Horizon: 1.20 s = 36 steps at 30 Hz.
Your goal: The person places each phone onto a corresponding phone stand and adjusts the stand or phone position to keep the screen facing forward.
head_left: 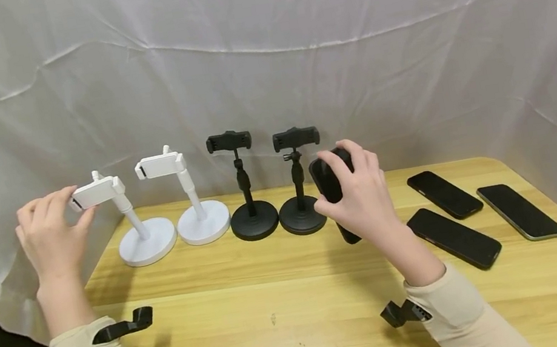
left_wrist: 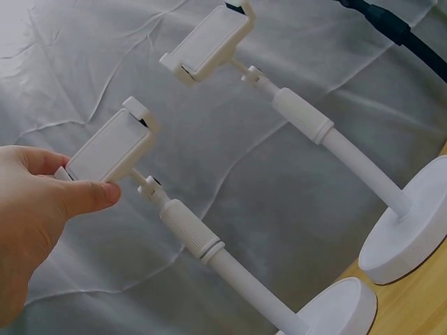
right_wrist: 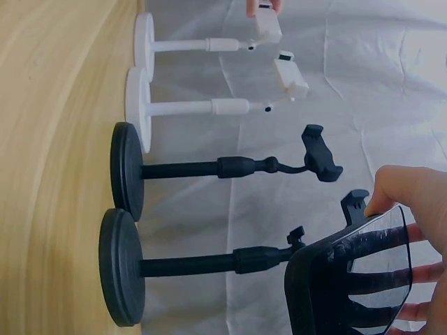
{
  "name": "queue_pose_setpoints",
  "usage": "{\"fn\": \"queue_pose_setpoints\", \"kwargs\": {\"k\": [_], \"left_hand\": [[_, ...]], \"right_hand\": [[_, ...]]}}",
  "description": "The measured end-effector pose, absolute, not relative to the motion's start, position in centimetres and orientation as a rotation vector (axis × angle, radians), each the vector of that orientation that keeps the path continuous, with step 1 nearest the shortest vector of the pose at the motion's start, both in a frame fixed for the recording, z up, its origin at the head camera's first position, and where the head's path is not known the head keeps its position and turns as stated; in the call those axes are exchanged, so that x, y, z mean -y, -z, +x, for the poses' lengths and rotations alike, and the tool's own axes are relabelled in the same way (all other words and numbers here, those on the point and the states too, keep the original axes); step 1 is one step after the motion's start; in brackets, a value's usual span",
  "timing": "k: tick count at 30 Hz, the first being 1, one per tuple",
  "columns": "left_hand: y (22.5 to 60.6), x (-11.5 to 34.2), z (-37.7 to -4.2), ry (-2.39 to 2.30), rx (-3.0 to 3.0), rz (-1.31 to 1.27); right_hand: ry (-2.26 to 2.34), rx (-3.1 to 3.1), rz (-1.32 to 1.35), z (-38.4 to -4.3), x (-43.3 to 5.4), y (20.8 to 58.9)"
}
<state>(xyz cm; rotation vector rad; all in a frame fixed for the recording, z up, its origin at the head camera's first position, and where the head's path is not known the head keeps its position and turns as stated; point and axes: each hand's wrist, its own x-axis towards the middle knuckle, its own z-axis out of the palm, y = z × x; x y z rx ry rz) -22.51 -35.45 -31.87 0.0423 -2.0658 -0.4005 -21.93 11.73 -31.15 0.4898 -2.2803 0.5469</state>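
My left hand point(head_left: 49, 239) pinches the outer end of the clamp on the leftmost white phone stand point(head_left: 140, 227); in the left wrist view the thumb lies along the lower edge of its holder point(left_wrist: 110, 148). A second white phone stand point(head_left: 199, 205) is just to its right, its holder point(left_wrist: 209, 43) untouched. My right hand point(head_left: 362, 196) grips a black phone point(head_left: 328, 182) by its edges, raised above the table and tilted. Behind that phone is the rightmost black phone stand point(head_left: 303, 215), whose holder is partly hidden in the right wrist view. Another black phone stand point(head_left: 253, 217) stands beside it.
On the right of the wooden table point(head_left: 261, 336) lie three more dark phones: one at the back point(head_left: 445, 193), one nearer point(head_left: 455, 237) and one at the far right point(head_left: 519, 211). A grey-white cloth point(head_left: 262, 78) hangs behind the stands and round the sides.
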Motion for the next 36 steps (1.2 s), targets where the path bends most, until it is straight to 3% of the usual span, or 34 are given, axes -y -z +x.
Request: {"fn": "queue_pose_setpoints", "kwargs": {"k": [36], "left_hand": [[32.2,35.7,-22.7,0.423,2.062,0.038]], "right_hand": [[-0.463,2.280,0.719,-21.8,-5.7,32.4]]}}
